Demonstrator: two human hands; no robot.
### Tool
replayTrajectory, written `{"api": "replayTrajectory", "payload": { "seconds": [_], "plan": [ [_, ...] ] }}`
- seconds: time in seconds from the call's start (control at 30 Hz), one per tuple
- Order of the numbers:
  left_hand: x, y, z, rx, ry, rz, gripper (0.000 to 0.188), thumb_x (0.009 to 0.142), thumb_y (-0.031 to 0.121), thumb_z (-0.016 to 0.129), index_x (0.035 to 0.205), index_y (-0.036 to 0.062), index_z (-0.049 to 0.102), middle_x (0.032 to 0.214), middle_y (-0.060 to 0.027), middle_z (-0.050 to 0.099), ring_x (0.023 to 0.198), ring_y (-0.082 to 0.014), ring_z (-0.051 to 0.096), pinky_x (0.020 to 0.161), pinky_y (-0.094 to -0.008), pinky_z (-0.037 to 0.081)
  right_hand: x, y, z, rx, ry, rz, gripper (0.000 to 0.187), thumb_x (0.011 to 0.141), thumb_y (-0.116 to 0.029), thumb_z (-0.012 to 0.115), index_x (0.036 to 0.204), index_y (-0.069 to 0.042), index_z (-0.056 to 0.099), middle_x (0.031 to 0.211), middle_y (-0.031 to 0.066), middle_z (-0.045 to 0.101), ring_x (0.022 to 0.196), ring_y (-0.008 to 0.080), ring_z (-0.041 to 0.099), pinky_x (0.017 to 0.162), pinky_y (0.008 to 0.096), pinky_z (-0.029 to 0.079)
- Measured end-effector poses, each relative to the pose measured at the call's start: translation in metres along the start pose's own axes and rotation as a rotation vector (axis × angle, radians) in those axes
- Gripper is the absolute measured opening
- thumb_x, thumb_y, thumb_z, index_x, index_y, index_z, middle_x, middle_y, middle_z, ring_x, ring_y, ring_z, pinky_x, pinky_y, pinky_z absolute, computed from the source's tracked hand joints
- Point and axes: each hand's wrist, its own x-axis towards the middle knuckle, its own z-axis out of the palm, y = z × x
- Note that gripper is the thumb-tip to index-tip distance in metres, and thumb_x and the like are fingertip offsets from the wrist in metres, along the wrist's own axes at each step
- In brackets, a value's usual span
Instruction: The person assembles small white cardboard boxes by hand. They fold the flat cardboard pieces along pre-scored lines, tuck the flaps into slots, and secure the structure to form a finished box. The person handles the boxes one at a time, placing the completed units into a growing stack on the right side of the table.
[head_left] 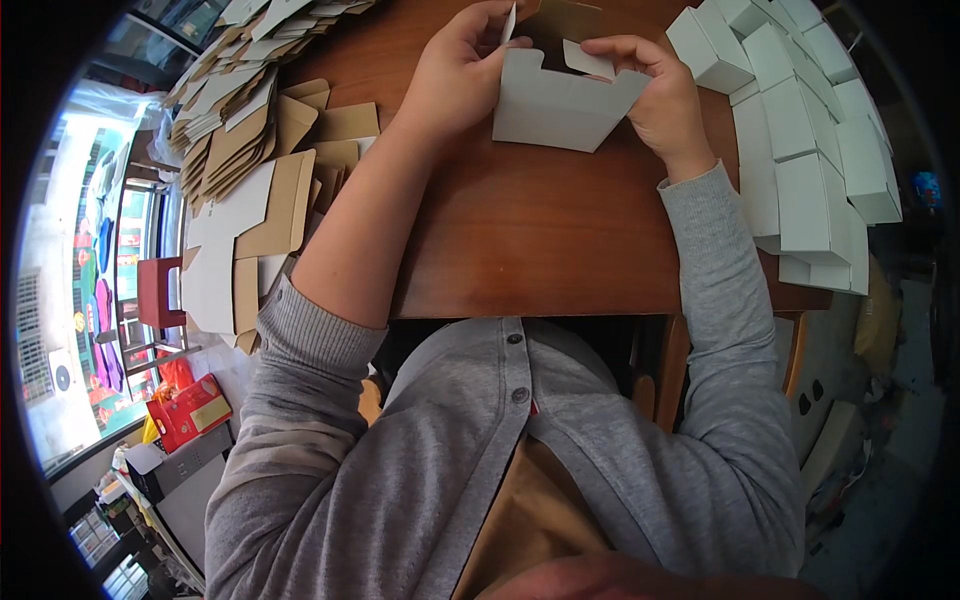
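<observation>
Your left hand [467,72] and right hand [668,95] are pinching end flaps [590,61] of a white box [562,108], fingers nearly closed; stacked boxes [803,118] are sitting to their right!

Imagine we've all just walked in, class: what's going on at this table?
Someone in a grey cardigan is handling a partly folded white box over a brown table. The left hand grips its left end and the right hand pinches a flap near its right end; the top is open. Flat cardboard pieces lie piled on the left, and folded white boxes are stacked on the right.
</observation>
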Motion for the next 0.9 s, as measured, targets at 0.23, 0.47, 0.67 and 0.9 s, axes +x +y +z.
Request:
{"api": "replayTrajectory", "payload": {
  "seconds": [0.23, 0.47, 0.67, 0.9],
  "plan": [
    [0.003, -0.009, -0.002, -0.119, -0.06, -0.069, 0.033, 0.099, -0.006, 0.059, 0.131, 0.0011, 0.055, 0.12, -0.0079, 0.066, 0.108, -0.0155, 0.064, 0.096, -0.0304, 0.051, -0.002, -0.003, -0.001, -0.254, 0.017, -0.102, 0.042, 0.084, 0.0, 0.085, 0.123, -0.003, 0.072, 0.101, -0.0023, 0.068, 0.073, 0.0031, 0.046, 0.08, 0.0209, 0.052],
    [0.004, -0.007, -0.002, -0.133, -0.02, -0.054, 0.04, 0.09, -0.016, 0.053, 0.126, 0.0018, 0.056, 0.119, -0.0067, 0.065, 0.113, -0.0159, 0.062, 0.098, -0.0282, 0.047, 0.001, -0.006, 0.011, -0.158, 0.116, -0.17, 0.05, 0.084, 0.003, 0.083, 0.13, -0.002, 0.063, 0.113, 0.0031, 0.068, 0.072, 0.0027, 0.051, 0.073, 0.0202, 0.053],
    [0.003, -0.004, 0.003, -0.235, -0.018, -0.069, 0.038, 0.091, -0.016, 0.052, 0.123, 0.0021, 0.056, 0.118, -0.0067, 0.066, 0.112, -0.0155, 0.062, 0.096, -0.0275, 0.048, 0.0, -0.006, 0.009, 0.014, 0.182, -0.186, 0.042, 0.094, -0.001, 0.071, 0.133, -0.002, 0.058, 0.123, 0.0059, 0.063, 0.094, 0.009, 0.059, 0.087, 0.0243, 0.052],
    [0.0, 0.004, 0.005, -0.156, -0.008, -0.131, 0.027, 0.1, -0.008, 0.054, 0.124, 0.003, 0.055, 0.116, -0.0066, 0.066, 0.108, -0.0155, 0.063, 0.094, -0.0286, 0.049, 0.002, -0.023, 0.004, 0.208, 0.147, -0.042, 0.053, 0.095, -0.005, 0.067, 0.144, -0.004, 0.047, 0.125, 0.0059, 0.061, 0.108, 0.0123, 0.059, 0.094, 0.0265, 0.049]
  ]
}}
